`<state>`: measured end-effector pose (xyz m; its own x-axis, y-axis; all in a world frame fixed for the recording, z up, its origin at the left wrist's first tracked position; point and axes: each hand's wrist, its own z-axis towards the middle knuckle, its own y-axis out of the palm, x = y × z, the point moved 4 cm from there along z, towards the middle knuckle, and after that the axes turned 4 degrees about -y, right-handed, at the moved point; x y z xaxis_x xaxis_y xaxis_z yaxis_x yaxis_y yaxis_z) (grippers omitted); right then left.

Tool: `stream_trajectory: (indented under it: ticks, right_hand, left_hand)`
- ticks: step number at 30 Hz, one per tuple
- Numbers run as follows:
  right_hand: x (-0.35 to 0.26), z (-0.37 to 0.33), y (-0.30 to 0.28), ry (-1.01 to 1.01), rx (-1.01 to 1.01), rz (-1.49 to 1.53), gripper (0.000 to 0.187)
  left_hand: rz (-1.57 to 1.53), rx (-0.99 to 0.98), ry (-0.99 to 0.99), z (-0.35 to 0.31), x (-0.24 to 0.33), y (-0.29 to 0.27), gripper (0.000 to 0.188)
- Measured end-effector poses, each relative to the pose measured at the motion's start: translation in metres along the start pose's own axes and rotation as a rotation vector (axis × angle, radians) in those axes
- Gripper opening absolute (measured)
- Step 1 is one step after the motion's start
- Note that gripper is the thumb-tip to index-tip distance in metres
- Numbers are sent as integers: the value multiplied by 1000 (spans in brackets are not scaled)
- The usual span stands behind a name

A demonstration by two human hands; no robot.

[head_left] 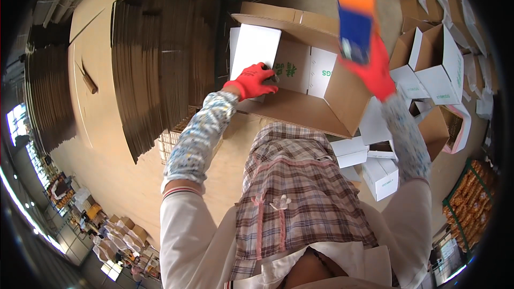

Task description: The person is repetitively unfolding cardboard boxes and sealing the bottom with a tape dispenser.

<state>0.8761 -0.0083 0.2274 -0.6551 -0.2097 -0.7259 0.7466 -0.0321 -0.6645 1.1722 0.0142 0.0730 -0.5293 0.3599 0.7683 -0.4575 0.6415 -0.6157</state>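
A large cardboard carton (297,108), brown on one face and white with green print on the other, lies open in front of me. My left hand (251,81), in a red glove, rests against its white flap (258,43) with thumb and fingers apart. Above the carton's right side, my right hand (375,69), also red-gloved, is closed round a blue and orange tape dispenser (355,24). Motion smears the dispenser and that hand.
Stacks of flattened cardboard (142,69) stand at the left. White cartons (439,77) crowd the right side, with smaller white boxes (380,177) nearer me. Filled orange net sacks (468,203) are piled at the lower right. A wooden-handled tool (88,81) lies on a board at left.
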Motion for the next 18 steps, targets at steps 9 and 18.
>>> stream_trajectory:
  ticks: [9, 18]
  right_hand:
    - [78, -64, 152, -611, -364, -284, 42]
    - [3, 1, 84, -550, -212, -130, 53]
  left_hand:
    - [183, 12, -85, -9, 48, -13, 40]
    - [84, 589, -416, 3, -30, -32, 61]
